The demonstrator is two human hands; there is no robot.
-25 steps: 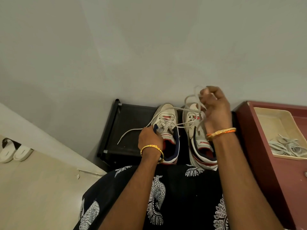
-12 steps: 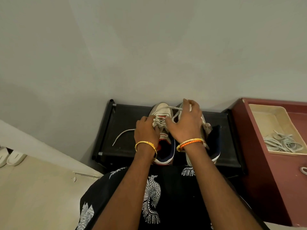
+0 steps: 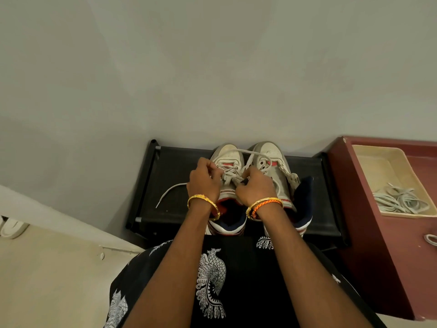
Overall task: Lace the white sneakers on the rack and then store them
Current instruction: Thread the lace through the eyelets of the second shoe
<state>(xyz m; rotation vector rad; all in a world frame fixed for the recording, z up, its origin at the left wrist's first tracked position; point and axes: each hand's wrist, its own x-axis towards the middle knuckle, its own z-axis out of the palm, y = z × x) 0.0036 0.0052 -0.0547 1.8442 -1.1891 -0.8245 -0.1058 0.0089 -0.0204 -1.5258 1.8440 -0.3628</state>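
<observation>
white lace in both hands' grip over left sneaker

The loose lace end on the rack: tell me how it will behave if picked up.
The lace end lies in a slack curve across the rack, so it is probably floppy and light. It is flat and thin, so it likely needs a pinch grip and would dangle.
</observation>
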